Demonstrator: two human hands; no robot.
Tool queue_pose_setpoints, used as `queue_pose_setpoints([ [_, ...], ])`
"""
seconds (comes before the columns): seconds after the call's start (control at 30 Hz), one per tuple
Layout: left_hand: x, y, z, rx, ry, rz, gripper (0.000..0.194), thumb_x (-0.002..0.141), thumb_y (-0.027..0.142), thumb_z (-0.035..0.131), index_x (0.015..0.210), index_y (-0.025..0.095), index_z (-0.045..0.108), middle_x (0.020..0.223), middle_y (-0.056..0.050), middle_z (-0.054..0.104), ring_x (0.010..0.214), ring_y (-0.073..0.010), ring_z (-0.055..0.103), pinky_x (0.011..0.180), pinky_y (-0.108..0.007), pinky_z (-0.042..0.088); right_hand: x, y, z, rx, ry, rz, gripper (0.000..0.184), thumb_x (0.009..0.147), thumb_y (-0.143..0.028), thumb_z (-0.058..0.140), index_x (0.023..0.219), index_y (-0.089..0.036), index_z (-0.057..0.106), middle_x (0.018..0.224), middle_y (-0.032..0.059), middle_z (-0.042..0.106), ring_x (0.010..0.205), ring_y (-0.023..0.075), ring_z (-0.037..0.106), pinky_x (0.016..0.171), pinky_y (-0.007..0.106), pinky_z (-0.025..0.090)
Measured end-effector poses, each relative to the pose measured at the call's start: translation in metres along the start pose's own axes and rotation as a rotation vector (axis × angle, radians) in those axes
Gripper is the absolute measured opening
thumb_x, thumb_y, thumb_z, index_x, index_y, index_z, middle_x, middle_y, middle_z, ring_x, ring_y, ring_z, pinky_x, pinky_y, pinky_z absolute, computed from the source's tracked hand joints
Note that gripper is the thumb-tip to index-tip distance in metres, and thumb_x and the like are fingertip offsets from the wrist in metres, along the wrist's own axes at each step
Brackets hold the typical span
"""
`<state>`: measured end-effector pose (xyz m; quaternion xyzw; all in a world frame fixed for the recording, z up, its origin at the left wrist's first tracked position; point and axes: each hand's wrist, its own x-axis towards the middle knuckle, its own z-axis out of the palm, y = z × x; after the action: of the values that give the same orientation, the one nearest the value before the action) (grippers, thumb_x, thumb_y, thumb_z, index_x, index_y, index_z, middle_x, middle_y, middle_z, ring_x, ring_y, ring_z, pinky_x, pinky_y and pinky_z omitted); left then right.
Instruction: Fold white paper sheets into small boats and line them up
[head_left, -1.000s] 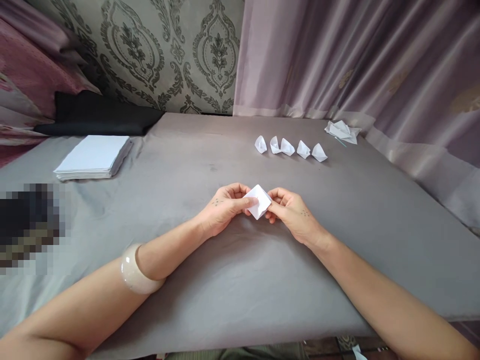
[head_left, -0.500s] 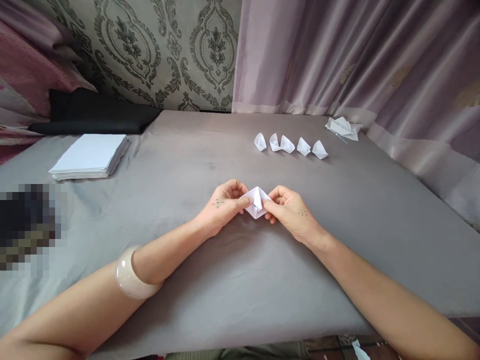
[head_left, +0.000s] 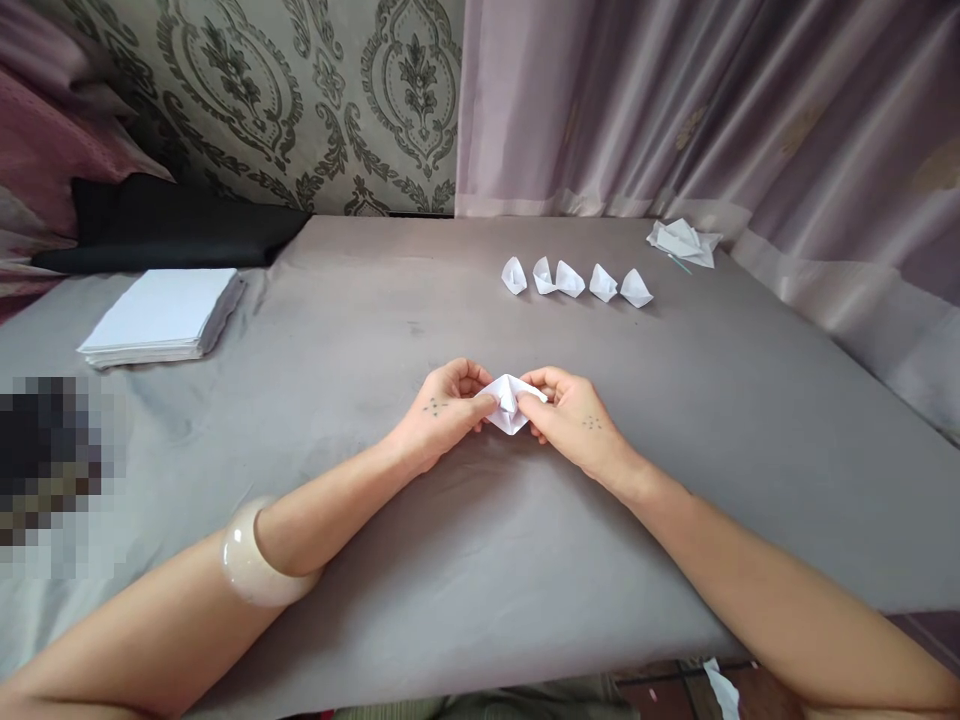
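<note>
Between my two hands is a small white folded paper boat (head_left: 510, 415), its middle peak standing up and its sides spread. My left hand (head_left: 448, 412) pinches its left end, thumb on the inside and fingers behind. On the other end my right hand (head_left: 568, 412) is closed the same way, with the thumb pressed in close to the peak. The fingertips behind the paper are partly hidden. Beyond my hands a row of several finished-looking paper boats (head_left: 569, 280) stands on the grey-covered table (head_left: 360, 320).
A stack of white paper (head_left: 154, 312) lies at the left, with a black cloth (head_left: 180, 228) behind it. Folded white papers (head_left: 682, 242) rest at the far right corner by the curtain (head_left: 600, 110). A blurred dark object (head_left: 45, 455) is at the left edge. A paper scrap (head_left: 721, 688) lies on the floor.
My right thumb has shifted inward over the boat, toward its peak, and the boat's right corner now shows past my thumb. My left hand keeps its pinch. The view has shifted slightly.
</note>
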<state>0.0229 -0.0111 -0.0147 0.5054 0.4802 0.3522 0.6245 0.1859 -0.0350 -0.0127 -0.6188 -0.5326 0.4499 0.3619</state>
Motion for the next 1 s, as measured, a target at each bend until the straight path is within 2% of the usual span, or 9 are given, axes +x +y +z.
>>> queue_pose_setpoints([
  [0.17, 0.000, 0.001, -0.002, -0.009, 0.006, -0.026, 0.021, 0.070, 0.016, 0.065, 0.088, 0.016, 0.054, 0.067, 0.002, 0.062, 0.055, -0.0084, 0.054, 0.050, -0.020, 0.041, 0.001, -0.004, -0.002, 0.038, -0.047, 0.051, 0.014, 0.072, -0.026, 0.058, 0.084, -0.020, 0.062, 0.063, -0.0028, 0.061, 0.052, 0.0094, 0.052, 0.045, 0.020, 0.041],
  [0.3, -0.001, 0.002, -0.003, -0.071, -0.044, -0.013, 0.028, 0.073, 0.016, 0.062, 0.100, 0.020, 0.053, 0.065, 0.004, 0.060, 0.053, -0.0087, 0.053, 0.050, -0.021, 0.043, 0.001, -0.007, -0.006, 0.090, -0.073, 0.099, 0.018, 0.073, -0.025, 0.056, 0.091, -0.021, 0.058, 0.056, -0.0046, 0.057, 0.049, 0.0096, 0.051, 0.042, 0.018, 0.041],
  [0.47, -0.002, 0.003, -0.002, -0.013, -0.100, 0.033, 0.006, 0.077, 0.020, 0.057, 0.080, 0.015, 0.060, 0.073, -0.001, 0.062, 0.063, -0.0101, 0.057, 0.055, -0.021, 0.046, 0.002, -0.002, -0.007, 0.085, -0.083, 0.018, 0.017, 0.076, -0.026, 0.054, 0.093, -0.023, 0.053, 0.060, -0.0038, 0.063, 0.054, 0.0130, 0.060, 0.042, 0.019, 0.044],
  [0.57, -0.001, 0.001, -0.002, 0.010, -0.074, 0.062, 0.014, 0.077, 0.022, 0.060, 0.089, 0.015, 0.060, 0.082, -0.004, 0.066, 0.072, -0.0128, 0.060, 0.060, -0.023, 0.048, 0.002, 0.002, -0.005, 0.055, -0.087, -0.048, 0.009, 0.078, -0.026, 0.053, 0.086, -0.023, 0.055, 0.062, -0.0033, 0.063, 0.057, 0.0133, 0.063, 0.046, 0.020, 0.045],
  [0.7, 0.000, -0.003, -0.004, 0.064, -0.046, 0.107, 0.037, 0.079, 0.026, 0.065, 0.112, 0.017, 0.052, 0.091, -0.005, 0.068, 0.077, -0.0154, 0.062, 0.063, -0.025, 0.049, 0.000, 0.005, -0.004, -0.094, -0.046, -0.117, 0.013, 0.082, -0.028, 0.051, 0.089, -0.023, 0.061, 0.069, -0.0021, 0.067, 0.058, 0.0129, 0.063, 0.053, 0.023, 0.047],
  [0.87, 0.001, -0.006, -0.007, 0.132, -0.052, 0.162, 0.022, 0.082, 0.033, 0.063, 0.097, 0.016, 0.062, 0.087, -0.005, 0.068, 0.076, -0.0147, 0.062, 0.065, -0.024, 0.048, -0.004, 0.004, -0.002, -0.135, 0.006, -0.151, 0.021, 0.085, -0.032, 0.053, 0.104, -0.024, 0.055, 0.075, -0.0027, 0.070, 0.058, 0.0134, 0.063, 0.058, 0.026, 0.049],
  [1.0, -0.001, -0.003, -0.006, 0.151, -0.049, 0.188, 0.023, 0.082, 0.037, 0.064, 0.089, 0.016, 0.065, 0.080, -0.003, 0.067, 0.073, -0.0143, 0.061, 0.066, -0.024, 0.048, -0.002, 0.004, -0.002, -0.107, -0.024, -0.186, 0.022, 0.088, -0.037, 0.052, 0.100, -0.023, 0.063, 0.082, 0.0005, 0.070, 0.067, 0.0142, 0.063, 0.063, 0.027, 0.050],
])
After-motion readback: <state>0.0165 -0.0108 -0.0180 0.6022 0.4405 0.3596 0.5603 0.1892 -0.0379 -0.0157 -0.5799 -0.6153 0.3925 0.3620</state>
